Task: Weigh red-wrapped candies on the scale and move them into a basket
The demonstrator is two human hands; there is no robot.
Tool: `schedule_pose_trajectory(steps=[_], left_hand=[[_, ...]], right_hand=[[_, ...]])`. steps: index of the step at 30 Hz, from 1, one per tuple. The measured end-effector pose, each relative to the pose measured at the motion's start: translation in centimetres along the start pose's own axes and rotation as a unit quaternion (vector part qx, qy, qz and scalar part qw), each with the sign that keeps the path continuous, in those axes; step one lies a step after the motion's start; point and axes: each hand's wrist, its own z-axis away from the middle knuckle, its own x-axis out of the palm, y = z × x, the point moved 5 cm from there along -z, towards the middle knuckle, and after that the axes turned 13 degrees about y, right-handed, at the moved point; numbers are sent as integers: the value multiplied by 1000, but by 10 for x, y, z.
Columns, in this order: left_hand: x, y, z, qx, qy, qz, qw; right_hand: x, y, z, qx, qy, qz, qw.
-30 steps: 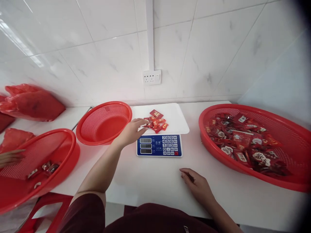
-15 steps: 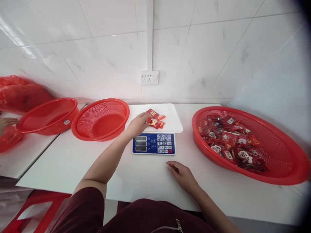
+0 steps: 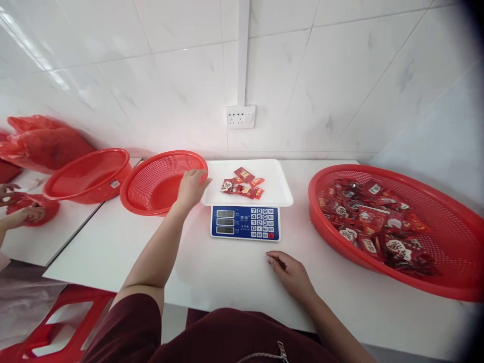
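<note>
My left hand (image 3: pixel 192 189) hovers palm down between the perforated red basket (image 3: pixel 130 199) and the white weighing tray (image 3: pixel 278 184), fingers loosely spread and nothing seen in them. Several small red candy packets (image 3: pixel 245 175) lie in a loose cluster on the tray. Just in front of the tray is the blue keypad panel of the digital scale (image 3: pixel 245 223), with three display windows. My right hand (image 3: pixel 290 272) rests on the white table below the scale, fingers curled in and holding nothing I can see.
A large red basket (image 3: pixel 454 242) on the right holds many red packets (image 3: pixel 372 217). Farther left stand a red basin (image 3: pixel 88 176) and a red plastic bag (image 3: pixel 49 143). A co-worker's hands (image 3: pixel 28 214) handle a red bag at the left edge. A red stool (image 3: pixel 75 312) stands below.
My left hand has left the packets on the tray and moved left, its fingers opening. A packet with a white label now shows at the cluster's left. My right hand stays on the table.
</note>
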Motion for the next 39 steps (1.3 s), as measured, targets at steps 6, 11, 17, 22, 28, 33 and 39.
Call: schedule_pose_trajectory(steps=[6,11,17,22,28,33,39], left_hand=[[45,47,0,82,-101,-15,991],[56,54,-7,57,-127,-54,989],[57,54,-5,42,-135,-8,990],[55,53,-6,26,-75,85,993],[20,34,-14,9,15,117,993],[-24,-5,-17,-34,100,32,994],[10,34,10,47,-63,109,991]], right_hand=[[5,13,1,22,21,-8,1000],[4,12,1,26,18,-16,999],[-3,1,1,27,-9,-21,999],[-3,0,2,22,-19,-24,999],[-2,4,2,17,-14,-24,999],[-2,3,1,4,-10,-20,1000],[-3,0,0,4,-13,-12,1000]])
